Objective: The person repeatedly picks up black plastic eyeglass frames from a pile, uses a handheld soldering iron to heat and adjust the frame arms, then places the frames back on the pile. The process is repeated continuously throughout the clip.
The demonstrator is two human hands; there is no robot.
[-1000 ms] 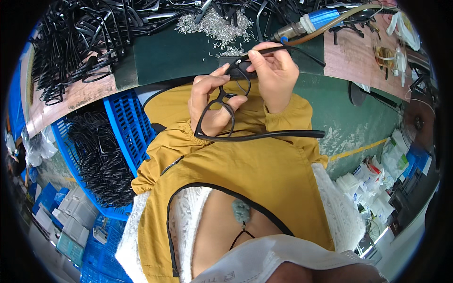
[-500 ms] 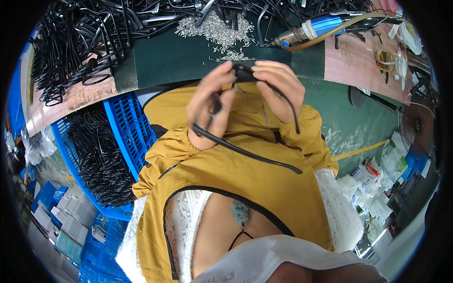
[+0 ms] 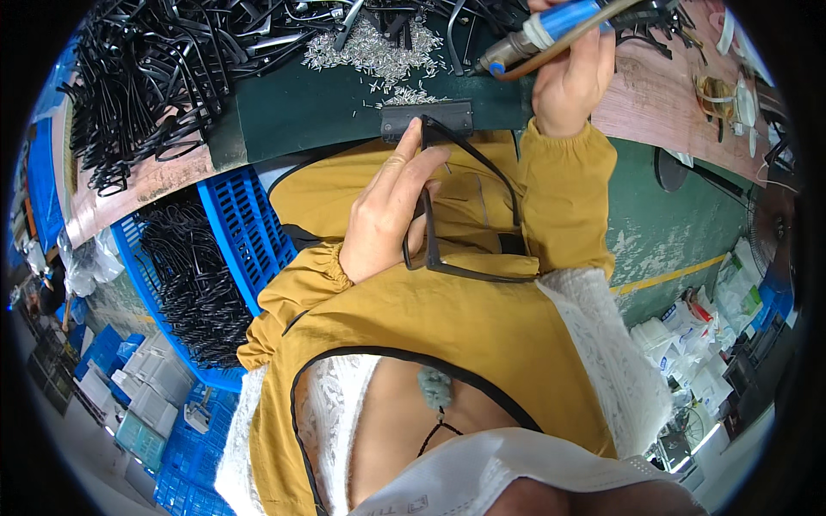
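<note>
My left hand [image 3: 385, 211] is closed on a black eyeglass frame [image 3: 469, 273], whose temples are unfolded and reach out to the right. One corner of the frame rests at a small dark block [image 3: 452, 113] on the table's front edge, with my index finger over it. My right hand [image 3: 578, 84] is wrapped round a blue and grey power screwdriver [image 3: 564, 21] with a brown hose along it; some fingers are hidden behind the tool. Its tip points left, above the dark green mat [image 3: 297, 107]. Small silver screws [image 3: 374, 58] lie heaped on the mat beyond the block.
Many black temples [image 3: 142, 95] are piled at the table's left and along its back. A blue basket [image 3: 249, 224] full of black glasses parts stands below left. Clear bags and small items lie on the pink tabletop [image 3: 650, 99] at right.
My right hand has let go of the eyeglass frame and moved up right to grip the screwdriver, whose tip has shifted slightly. My left hand now holds the frame alone at the block.
</note>
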